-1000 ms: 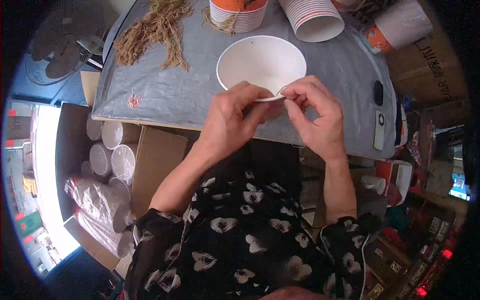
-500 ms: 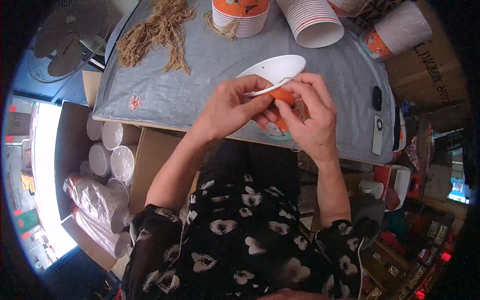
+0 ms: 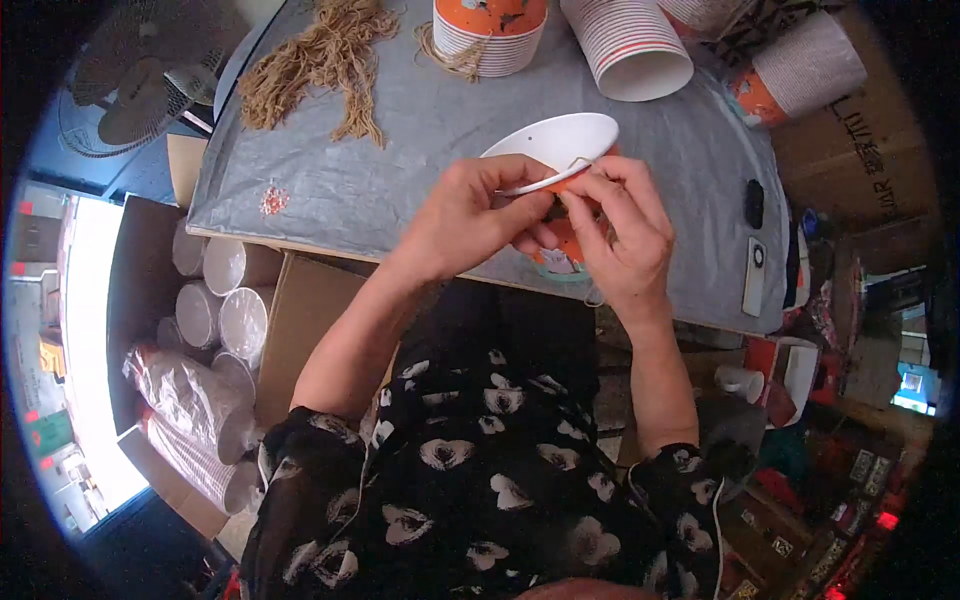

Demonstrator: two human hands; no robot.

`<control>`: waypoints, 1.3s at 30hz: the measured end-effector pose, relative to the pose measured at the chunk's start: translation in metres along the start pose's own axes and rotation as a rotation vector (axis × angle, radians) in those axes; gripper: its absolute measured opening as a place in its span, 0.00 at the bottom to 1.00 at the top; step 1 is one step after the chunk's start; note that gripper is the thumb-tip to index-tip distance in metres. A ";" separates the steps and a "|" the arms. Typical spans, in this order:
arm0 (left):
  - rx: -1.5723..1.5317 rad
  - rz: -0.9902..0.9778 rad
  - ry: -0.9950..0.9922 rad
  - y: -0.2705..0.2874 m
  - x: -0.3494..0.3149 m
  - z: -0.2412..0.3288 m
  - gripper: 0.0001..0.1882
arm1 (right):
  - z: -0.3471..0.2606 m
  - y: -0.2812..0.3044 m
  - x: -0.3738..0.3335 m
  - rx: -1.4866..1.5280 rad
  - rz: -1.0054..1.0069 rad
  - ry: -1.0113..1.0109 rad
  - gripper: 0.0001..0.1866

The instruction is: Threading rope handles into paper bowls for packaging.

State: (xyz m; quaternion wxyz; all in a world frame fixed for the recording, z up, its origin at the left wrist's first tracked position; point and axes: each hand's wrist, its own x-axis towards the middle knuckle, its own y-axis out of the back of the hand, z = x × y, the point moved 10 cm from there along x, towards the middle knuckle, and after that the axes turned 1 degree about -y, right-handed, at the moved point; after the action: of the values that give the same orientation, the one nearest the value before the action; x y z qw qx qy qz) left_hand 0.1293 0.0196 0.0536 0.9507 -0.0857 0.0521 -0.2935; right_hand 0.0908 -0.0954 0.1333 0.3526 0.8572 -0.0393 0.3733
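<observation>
A paper bucket with a white inside and an orange printed outer wall is tilted over the table's front edge. My left hand grips its rim, thumb on the outside and fingers partly behind it. A small dark hole shows in the white inner wall. At the rim's right side, my right hand is closed in a pinch against the orange wall. A thin tan cord pokes up over the rim beside its fingers. The fingertips hide most of the cord.
A heap of tan cords lies at the table's far left. Stacked paper buckets stand at the back, more stacks lying to their right. A carton of wrapped stacks is at lower left. Orange-white crumbs dot the grey cloth.
The bucket has tipped slightly and shifted a little to the right. My right fingers have moved slightly along the orange wall, and the left hand keeps its grip.
</observation>
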 end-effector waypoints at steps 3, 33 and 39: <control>-0.003 0.011 -0.013 0.000 -0.001 -0.003 0.13 | 0.000 -0.002 -0.002 -0.009 0.012 0.020 0.11; 0.465 0.479 -0.345 0.029 -0.017 0.034 0.09 | 0.056 -0.015 -0.041 0.760 0.072 -0.619 0.04; 0.771 0.543 -0.461 0.041 -0.022 0.034 0.14 | 0.073 -0.049 -0.078 1.069 0.047 -0.875 0.09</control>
State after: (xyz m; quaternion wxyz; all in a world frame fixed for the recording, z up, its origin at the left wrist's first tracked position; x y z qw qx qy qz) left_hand 0.1383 0.0699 0.0798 0.9418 0.2247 -0.2498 -0.0079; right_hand 0.0954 -0.1205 0.0187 -0.1747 0.9841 -0.0073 -0.0310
